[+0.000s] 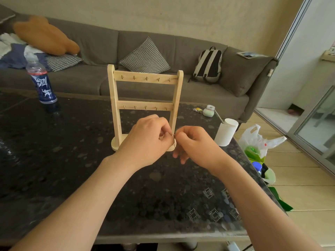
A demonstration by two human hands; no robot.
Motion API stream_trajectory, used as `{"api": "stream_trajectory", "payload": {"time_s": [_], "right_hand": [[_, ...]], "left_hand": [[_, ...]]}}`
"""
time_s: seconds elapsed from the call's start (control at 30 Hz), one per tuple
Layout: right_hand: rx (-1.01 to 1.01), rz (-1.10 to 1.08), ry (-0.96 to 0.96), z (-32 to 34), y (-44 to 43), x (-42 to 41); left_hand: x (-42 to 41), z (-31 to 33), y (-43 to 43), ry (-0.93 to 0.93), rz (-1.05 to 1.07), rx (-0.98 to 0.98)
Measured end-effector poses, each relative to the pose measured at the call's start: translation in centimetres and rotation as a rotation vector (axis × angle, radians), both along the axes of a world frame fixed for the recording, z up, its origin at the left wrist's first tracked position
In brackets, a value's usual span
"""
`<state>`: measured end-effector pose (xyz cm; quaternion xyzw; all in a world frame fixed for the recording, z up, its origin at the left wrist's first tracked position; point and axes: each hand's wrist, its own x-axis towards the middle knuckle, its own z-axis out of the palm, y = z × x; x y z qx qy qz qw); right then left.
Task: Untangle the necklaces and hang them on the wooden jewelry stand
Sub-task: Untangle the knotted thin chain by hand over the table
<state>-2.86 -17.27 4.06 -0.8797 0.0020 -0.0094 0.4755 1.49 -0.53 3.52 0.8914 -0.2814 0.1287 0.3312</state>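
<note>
The stand (116, 105) is upright on the table (54, 160), and the hooks (146, 78) on its two bars all look bare, so no necklace hangs there yet. Just in front of its base the two hands meet. The left hand (146, 140) pinches a thin necklace (174, 145) between thumb and finger. The right hand (195, 144) pinches it also, its fingertips almost touching those of the left. Only a small piece of chain shows between them; how many necklaces there are, or if there is a knot, I cannot tell. I judge the work is in the untangling part, and all the hanging is left.
</note>
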Motion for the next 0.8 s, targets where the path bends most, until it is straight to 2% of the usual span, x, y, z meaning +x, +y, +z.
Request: {"api": "stream_trajectory", "payload": {"time_s": [0.07,0.17,0.2,0.3,0.4,0.57,0.63,0.8], "right_hand": [[-0.014,-0.028,-0.044,-0.2,-0.2,0.1],[-0.013,-0.030,-0.073,-0.2,-0.2,-0.1],[0.001,-0.037,-0.076,-0.2,-0.2,-0.1],[0.074,-0.076,-0.085,-0.2,-0.2,0.1],[0.188,-0.103,-0.070,-0.3,0.3,0.3],[0.329,-0.113,-0.123,-0.3,1.4,0.6],[0.316,-0.092,-0.140,-0.1,1.6,0.5],[0.255,-0.122,-0.149,0.0,0.9,0.2]], "left_hand": [[0.0,0.1,-0.1,0.192,-0.005,-0.113],[-0.1,0.7,-0.4,0.678,-0.016,-0.361],[-0.1,0.9,-0.4,0.786,-0.004,-0.472],[-0.2,1.7,0.2,0.955,0.046,-0.779],[-0.5,2.2,0.6,1.107,0.040,-0.899],[-0.7,1.7,0.0,1.144,0.118,-0.900],[-0.6,1.5,-0.1,1.148,0.130,-0.917],[0.5,1.1,0.2,0.929,0.229,-0.884]]}}
